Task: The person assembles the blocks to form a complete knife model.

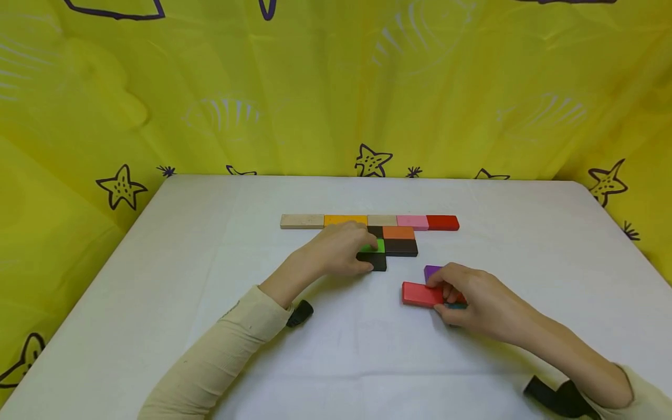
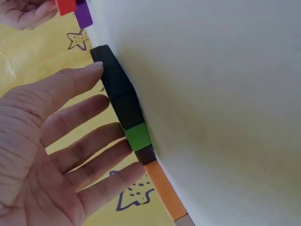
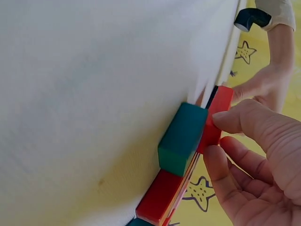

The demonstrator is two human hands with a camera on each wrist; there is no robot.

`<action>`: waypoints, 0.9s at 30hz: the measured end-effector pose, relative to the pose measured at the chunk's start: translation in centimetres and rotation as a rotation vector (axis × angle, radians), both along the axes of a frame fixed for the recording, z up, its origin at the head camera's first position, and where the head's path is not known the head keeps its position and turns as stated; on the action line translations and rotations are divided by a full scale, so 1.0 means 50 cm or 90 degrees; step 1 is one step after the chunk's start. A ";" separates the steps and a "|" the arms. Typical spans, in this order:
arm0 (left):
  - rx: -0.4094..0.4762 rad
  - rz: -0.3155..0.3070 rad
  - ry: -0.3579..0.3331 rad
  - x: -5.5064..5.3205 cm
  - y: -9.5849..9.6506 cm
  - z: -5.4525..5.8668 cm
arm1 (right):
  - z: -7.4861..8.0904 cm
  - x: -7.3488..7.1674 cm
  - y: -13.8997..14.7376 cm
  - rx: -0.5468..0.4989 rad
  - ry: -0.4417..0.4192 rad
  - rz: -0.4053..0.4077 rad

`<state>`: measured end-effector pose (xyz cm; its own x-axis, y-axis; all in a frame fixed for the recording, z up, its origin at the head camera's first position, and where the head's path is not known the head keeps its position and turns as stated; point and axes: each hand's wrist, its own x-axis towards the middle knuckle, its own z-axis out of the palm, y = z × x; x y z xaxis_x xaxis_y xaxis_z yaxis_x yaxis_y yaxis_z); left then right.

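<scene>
My right hand [image 1: 478, 300] pinches a red block [image 1: 420, 294] between thumb and fingers, above the table's right middle. A purple block [image 1: 432, 270] lies just behind it, partly hidden by the hand. In the right wrist view a teal block [image 3: 183, 134] and another red block [image 3: 157, 200] lie beside the held one. My left hand [image 1: 338, 251] rests at the left side of a block layout, fingers fairly straight and spread. Its thumb touches a black block [image 2: 112, 70]; the other fingertips are along the edge near a green block [image 2: 138, 136]. Another black block [image 1: 401, 248] adjoins these, with an orange block [image 1: 398, 233] behind.
Behind the layout runs a straight row: a beige block [image 1: 302, 221], a yellow-orange block [image 1: 336, 220], a shorter beige one, a pink block [image 1: 412, 222] and a red one. The white table [image 1: 157, 280] ends at a yellow curtain [image 1: 315, 87]. Black straps hang at both wrists.
</scene>
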<state>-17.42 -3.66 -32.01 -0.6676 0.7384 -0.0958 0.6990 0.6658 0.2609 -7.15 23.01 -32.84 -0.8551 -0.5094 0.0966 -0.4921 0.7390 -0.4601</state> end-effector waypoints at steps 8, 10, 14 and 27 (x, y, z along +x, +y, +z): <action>-0.009 -0.006 -0.021 -0.006 0.005 0.007 | 0.009 -0.036 0.001 -0.015 0.017 0.000; -0.012 -0.007 -0.023 -0.006 0.008 0.010 | 0.011 -0.044 0.000 -0.016 0.022 0.001; -0.019 -0.009 -0.022 -0.005 0.012 0.014 | 0.014 -0.061 -0.004 -0.006 0.025 0.002; -0.024 -0.005 -0.031 -0.007 0.014 0.015 | 0.019 -0.098 -0.025 0.042 -0.001 0.015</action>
